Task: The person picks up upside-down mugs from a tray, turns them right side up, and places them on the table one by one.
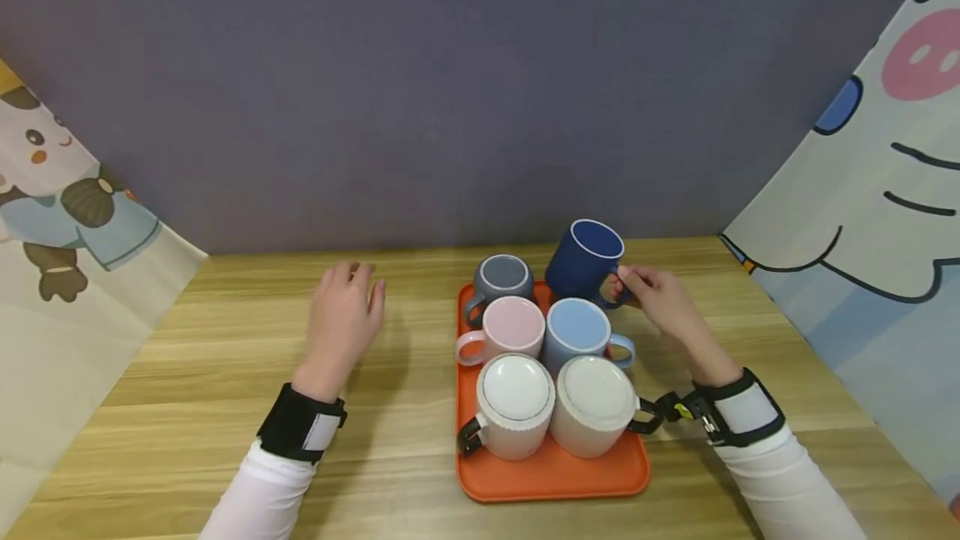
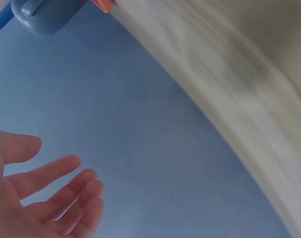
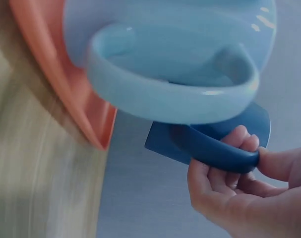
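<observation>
My right hand [image 1: 660,298] grips the handle of a dark blue mug [image 1: 581,265], fingers curled through the handle and thumb against it. The mug tilts over the far right corner of the orange tray [image 1: 555,477]. In the right wrist view, the dark blue mug [image 3: 165,141] shows partly behind a light blue mug's handle [image 3: 175,101]. My left hand [image 1: 341,319] hovers over the table left of the tray, holding nothing, with fingers loosely bent. In the left wrist view those fingers [image 2: 66,198] are apart from everything.
On the tray stand a grey mug [image 1: 504,277], a pink mug [image 1: 512,327], a light blue mug [image 1: 576,332] and two white mugs [image 1: 513,407] with black handles, bottoms up. A grey wall [image 1: 450,107] rises behind the wooden table [image 1: 225,315]; printed curtains [image 1: 847,190] flank it.
</observation>
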{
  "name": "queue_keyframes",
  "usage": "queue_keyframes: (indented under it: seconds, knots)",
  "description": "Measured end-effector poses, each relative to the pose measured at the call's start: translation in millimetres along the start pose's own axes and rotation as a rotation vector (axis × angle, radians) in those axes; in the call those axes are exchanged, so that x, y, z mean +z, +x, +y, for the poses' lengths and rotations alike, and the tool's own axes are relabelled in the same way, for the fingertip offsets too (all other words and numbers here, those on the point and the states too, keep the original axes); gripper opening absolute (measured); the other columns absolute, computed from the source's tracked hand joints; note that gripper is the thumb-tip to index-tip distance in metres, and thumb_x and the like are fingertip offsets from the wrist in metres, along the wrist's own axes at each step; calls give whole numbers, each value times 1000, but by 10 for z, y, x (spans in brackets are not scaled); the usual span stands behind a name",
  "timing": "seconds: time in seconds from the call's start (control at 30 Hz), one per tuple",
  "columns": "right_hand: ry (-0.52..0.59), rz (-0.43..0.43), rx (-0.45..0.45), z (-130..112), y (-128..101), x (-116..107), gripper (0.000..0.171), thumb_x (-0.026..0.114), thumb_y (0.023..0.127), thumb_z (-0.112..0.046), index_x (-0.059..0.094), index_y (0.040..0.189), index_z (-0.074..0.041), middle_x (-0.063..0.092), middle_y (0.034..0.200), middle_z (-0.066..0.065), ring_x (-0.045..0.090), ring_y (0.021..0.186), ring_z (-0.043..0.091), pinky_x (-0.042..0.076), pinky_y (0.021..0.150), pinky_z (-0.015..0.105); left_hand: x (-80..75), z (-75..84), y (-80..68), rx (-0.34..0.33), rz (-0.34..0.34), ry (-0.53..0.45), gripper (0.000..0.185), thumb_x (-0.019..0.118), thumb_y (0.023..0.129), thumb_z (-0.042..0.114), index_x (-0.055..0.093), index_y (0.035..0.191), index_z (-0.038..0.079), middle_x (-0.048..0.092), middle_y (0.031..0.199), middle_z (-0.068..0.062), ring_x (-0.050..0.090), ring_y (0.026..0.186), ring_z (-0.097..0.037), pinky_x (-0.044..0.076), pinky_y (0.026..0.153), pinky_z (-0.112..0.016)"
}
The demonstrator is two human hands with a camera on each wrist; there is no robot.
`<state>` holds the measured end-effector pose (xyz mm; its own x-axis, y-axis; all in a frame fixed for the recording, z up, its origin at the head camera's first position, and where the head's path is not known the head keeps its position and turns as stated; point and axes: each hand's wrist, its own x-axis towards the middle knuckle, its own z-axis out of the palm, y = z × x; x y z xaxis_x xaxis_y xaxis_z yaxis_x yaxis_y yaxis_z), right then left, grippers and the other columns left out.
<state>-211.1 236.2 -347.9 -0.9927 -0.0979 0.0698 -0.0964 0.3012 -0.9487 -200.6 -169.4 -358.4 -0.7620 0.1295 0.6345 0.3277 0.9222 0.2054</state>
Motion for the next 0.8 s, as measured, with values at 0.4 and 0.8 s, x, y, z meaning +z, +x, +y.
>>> queue_keyframes:
  seconds: [0.4,0.8]
  knots:
    - [400,-26,31,-112,-41,-113,26,41,101,-20,59,86,-10,61,80,-5,62,77,6,53,77,20,107,302,190,14,59,-118,24,59,92,14,65,103,-8,59,98,-24,56,90,-38,47,79,-46]
    - [517,-94,25,-254,-50,-95,25,41,101,-24,53,96,-3,54,86,0,62,84,10,53,81,23,161,640,328,28,116,-252,20,58,93,13,67,97,-4,60,93,-18,55,84,-33,47,73,-41]
